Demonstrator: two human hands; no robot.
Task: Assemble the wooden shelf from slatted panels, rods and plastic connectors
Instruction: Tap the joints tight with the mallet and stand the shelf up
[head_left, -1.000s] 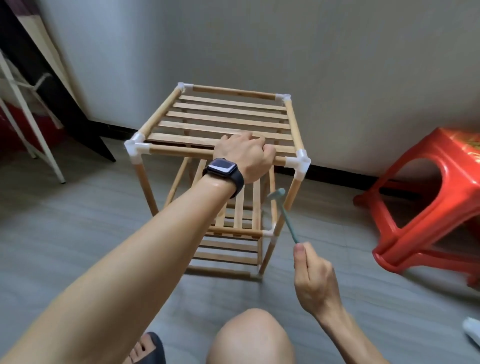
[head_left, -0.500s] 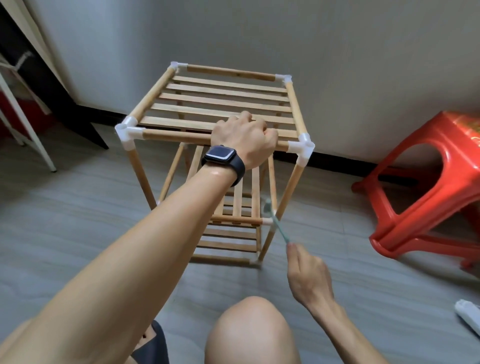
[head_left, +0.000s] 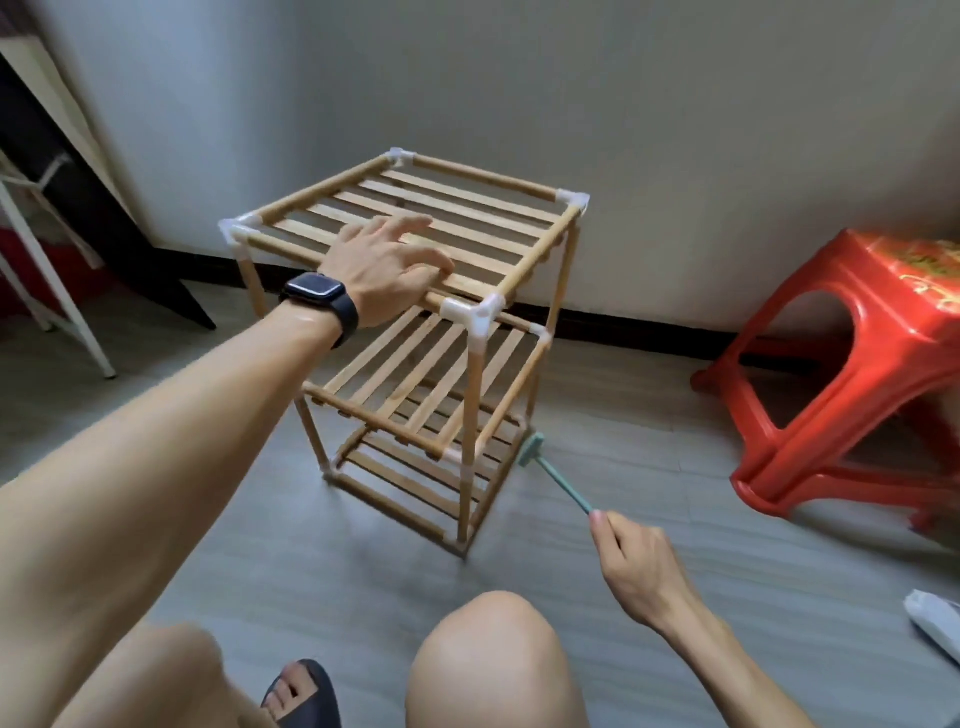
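Shelf (head_left: 467, 218) stands built on the floor (head_left: 311, 582) — joints being tapped.
Left hand (head_left: 379, 265) lies flat and released on the top panel; right hand (head_left: 636, 561) grasps a mallet (head_left: 558, 480), its head by a low right joint. A hard blow could skid the light frame or crack a connector — contact there is blurred, and the rear feet are hidden.

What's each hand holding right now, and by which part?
Right hand grips the small green hammer by its handle end. Left hand only rests flat on the shelf's top panel.
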